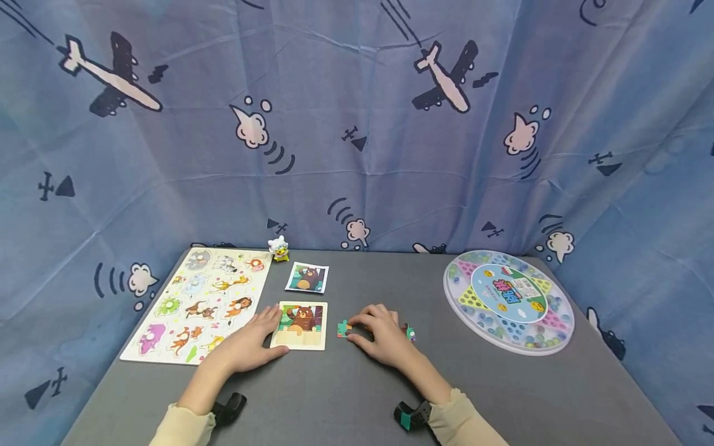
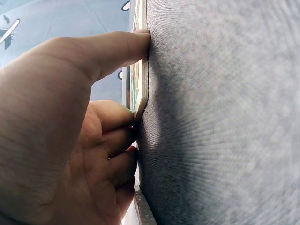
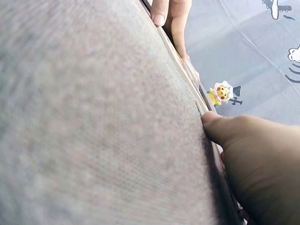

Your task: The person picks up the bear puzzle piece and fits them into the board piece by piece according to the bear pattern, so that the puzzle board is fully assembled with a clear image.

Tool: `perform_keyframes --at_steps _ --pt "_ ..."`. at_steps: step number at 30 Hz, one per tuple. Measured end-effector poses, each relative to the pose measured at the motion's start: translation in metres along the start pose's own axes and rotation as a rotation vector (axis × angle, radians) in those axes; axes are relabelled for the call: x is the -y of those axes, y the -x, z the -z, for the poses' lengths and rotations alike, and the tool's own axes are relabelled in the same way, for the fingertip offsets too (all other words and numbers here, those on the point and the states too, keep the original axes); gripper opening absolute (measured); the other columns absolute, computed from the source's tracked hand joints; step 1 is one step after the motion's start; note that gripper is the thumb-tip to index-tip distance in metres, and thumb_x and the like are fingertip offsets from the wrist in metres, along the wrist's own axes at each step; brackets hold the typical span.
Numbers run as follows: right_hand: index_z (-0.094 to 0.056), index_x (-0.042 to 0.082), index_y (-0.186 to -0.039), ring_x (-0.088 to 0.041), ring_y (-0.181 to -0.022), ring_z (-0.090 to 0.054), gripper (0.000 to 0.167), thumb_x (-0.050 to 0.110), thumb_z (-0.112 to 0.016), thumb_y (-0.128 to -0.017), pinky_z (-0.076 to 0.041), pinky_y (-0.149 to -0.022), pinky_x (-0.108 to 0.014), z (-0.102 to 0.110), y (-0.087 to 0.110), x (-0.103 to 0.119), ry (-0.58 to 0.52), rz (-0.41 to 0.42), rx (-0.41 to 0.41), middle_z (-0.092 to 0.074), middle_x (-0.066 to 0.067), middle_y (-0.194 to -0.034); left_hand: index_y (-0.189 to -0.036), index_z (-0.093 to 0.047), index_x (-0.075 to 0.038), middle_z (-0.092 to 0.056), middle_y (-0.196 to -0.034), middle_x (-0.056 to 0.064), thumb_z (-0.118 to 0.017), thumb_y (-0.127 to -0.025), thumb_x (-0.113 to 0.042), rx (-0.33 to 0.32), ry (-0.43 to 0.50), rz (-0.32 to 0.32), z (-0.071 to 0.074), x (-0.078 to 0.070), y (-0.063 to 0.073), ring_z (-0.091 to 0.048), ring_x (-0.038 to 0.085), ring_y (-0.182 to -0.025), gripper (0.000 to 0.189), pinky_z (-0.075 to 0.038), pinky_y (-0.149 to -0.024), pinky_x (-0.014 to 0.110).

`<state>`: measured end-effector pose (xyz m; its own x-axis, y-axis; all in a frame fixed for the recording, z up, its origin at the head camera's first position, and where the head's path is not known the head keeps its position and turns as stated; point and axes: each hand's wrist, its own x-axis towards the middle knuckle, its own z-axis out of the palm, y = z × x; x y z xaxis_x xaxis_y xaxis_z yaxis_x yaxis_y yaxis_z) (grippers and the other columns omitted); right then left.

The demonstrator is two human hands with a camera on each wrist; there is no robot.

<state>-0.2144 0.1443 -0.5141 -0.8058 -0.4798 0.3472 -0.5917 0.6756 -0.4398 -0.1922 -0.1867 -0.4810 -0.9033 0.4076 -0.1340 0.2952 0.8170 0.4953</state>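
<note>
A square wooden jigsaw board (image 1: 298,339) with a brown bear picture lies on the table; its lower part is bare wood. My left hand (image 1: 248,341) rests along the board's left side, thumb at the lower edge and fingers by the upper left corner. In the left wrist view the thumb tip touches the board's edge (image 2: 144,79). To the right of the board, my right hand (image 1: 385,334) has thumb and index finger at opposite sides of a small teal and orange jigsaw piece (image 1: 343,328). Another piece (image 1: 411,334) shows beyond its knuckles, partly hidden.
A bear picture card (image 1: 307,277) lies behind the board. At left is an animal peg puzzle (image 1: 186,285), with a small figurine (image 1: 279,248) near its far corner. A round marble game board (image 1: 509,303) is at right. A patterned curtain (image 1: 357,124) stands behind the table.
</note>
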Motion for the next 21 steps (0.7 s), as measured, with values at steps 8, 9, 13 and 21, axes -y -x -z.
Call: perform_keyframes --at_steps 8,9,13,21 --pt "-0.077 0.016 -0.115 -0.022 -0.109 -0.057 0.020 0.023 -0.080 -0.097 -0.034 -0.091 -0.048 0.0010 -0.0005 0.0032 -0.032 -0.016 0.035 -0.069 -0.001 -0.113 -0.162 -0.035 0.007 -0.026 -0.172 0.026 -0.072 -0.100 -0.045 0.005 -0.006 0.009 0.0000 -0.0016 -0.0004 -0.019 0.046 -0.160 0.089 -0.020 -0.130 0.060" --pt "-0.077 0.015 -0.115 -0.022 -0.109 -0.057 0.019 0.023 -0.079 -0.098 -0.034 -0.091 -0.047 0.0009 -0.0005 0.0034 -0.035 -0.015 0.038 -0.069 -0.001 -0.113 -0.162 -0.035 0.007 -0.026 -0.171 0.026 -0.072 -0.100 -0.045 0.003 -0.006 0.009 0.0000 -0.0018 -0.0003 -0.019 0.046 -0.160 0.089 -0.020 -0.130 0.061" --pt "-0.075 0.014 -0.115 -0.020 -0.107 -0.055 0.018 0.021 -0.078 -0.098 -0.033 -0.091 -0.045 0.0007 0.0002 0.0036 -0.045 -0.006 0.039 -0.068 -0.001 -0.113 -0.161 -0.036 0.007 -0.027 -0.171 0.026 -0.073 -0.099 -0.045 -0.004 -0.005 0.009 -0.0007 -0.0018 0.0000 -0.020 0.046 -0.160 0.089 -0.021 -0.129 0.061" --pt "-0.073 0.012 -0.115 -0.017 -0.104 -0.053 0.019 0.019 -0.078 -0.099 -0.033 -0.091 -0.044 0.0002 0.0005 0.0023 -0.063 -0.012 0.019 -0.067 0.000 -0.109 -0.161 -0.036 0.008 -0.026 -0.172 0.026 -0.073 -0.099 -0.046 -0.011 -0.005 0.002 -0.0018 -0.0018 -0.0003 -0.019 0.046 -0.160 0.089 -0.020 -0.130 0.061"
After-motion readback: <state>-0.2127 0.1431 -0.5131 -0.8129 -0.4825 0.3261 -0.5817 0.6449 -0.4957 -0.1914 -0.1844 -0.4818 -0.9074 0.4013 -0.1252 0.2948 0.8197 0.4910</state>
